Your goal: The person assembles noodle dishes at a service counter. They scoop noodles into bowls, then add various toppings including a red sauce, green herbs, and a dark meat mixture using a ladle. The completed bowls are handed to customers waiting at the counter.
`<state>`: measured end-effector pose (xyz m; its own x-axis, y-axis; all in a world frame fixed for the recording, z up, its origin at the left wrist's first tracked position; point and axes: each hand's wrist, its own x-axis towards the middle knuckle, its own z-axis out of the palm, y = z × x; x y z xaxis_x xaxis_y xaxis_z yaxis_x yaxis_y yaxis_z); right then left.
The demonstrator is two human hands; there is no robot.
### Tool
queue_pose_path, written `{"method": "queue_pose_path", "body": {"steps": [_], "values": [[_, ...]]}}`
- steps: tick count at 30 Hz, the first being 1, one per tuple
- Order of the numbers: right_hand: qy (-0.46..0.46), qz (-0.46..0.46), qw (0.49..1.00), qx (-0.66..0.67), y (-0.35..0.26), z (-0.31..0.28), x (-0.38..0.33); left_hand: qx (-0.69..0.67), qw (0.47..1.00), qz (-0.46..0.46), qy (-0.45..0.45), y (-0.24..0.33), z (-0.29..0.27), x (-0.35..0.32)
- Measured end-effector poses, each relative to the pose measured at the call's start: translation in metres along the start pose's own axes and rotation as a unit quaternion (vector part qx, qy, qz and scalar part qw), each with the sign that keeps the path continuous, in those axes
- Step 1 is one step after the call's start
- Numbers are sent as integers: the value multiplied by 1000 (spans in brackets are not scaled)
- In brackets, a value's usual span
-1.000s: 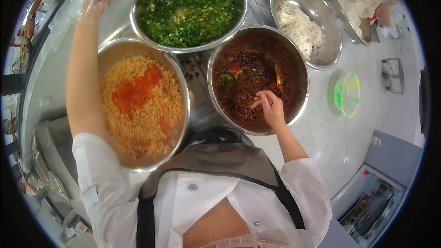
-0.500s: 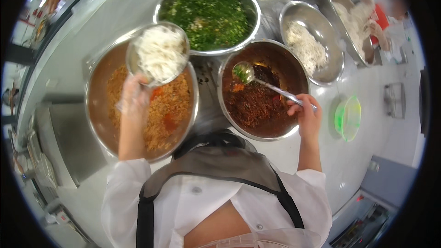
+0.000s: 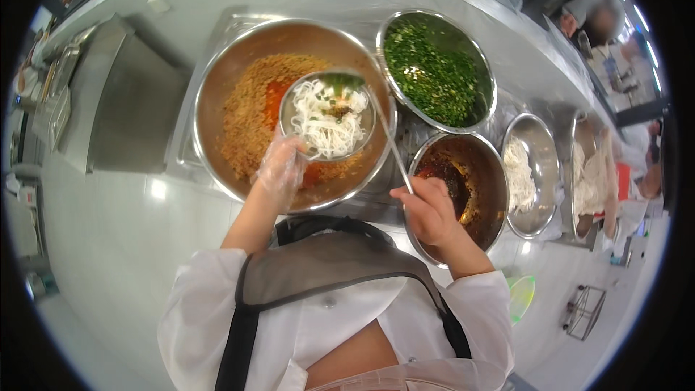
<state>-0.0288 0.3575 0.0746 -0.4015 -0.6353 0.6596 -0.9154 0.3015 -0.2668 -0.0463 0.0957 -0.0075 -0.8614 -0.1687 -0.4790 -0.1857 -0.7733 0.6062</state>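
Note:
In a clear plastic glove, my left hand (image 3: 281, 165) grips the rim of a small metal bowl (image 3: 295, 143). White noodles (image 3: 329, 129) lie in that bowl, with green bits and a dark sauce on top. My right hand (image 3: 428, 210) is closed round the long metal handle of a ladle (image 3: 392, 146), whose blurred head is over the far side of the small bowl. Beneath the bowl stands a large metal basin (image 3: 205, 76) of crumbly orange-brown food (image 3: 250, 105) with red patches. Below my right hand is a metal bowl (image 3: 489, 163) of dark red-brown sauce.
Chopped greens (image 3: 434, 72) fill a metal bowl at the far right of the basin. Further right are an oval metal bowl (image 3: 544, 174) of noodles and a metal tray (image 3: 577, 119) of noodles. A green-rimmed basket (image 3: 521, 297) sits lower right. Other people are in the background.
The view has turned, so the bowls appear shifted. The ladle has moved left from the sauce bowl to over the small bowl. Green bits and sauce now show on the noodles.

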Motion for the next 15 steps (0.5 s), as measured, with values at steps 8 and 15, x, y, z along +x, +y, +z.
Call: {"method": "queue_pose_path", "body": {"steps": [8,15], "values": [[73,188,971,125,14,24,43,-70,990,92,83,41,-52,-13],[-100,343,931,67,74,127,-6,-100,970,157,155,66,-111,-17]]}}
